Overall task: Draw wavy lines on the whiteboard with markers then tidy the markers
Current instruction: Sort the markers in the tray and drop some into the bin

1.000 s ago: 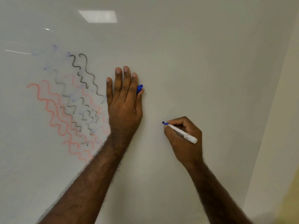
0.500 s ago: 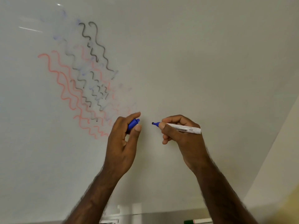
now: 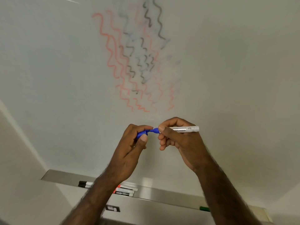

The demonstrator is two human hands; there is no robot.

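Note:
The whiteboard fills the view, with red and black wavy lines and faint blue smears across its upper middle. My right hand grips a white-barrelled blue marker, held level with its blue tip pointing left. My left hand pinches the blue cap between thumb and fingers. The cap's mouth meets the marker's tip, and both are held just in front of the board, below the drawing.
A metal tray runs along the board's bottom edge. On it lie a black marker, red markers partly hidden by my left forearm, and a green marker at the right. A wall corner stands at the left.
My left hand left the board and brought the cap to the marker's tip, and my right hand lifted the marker off the surface. The view tilted down and the tray came into sight.

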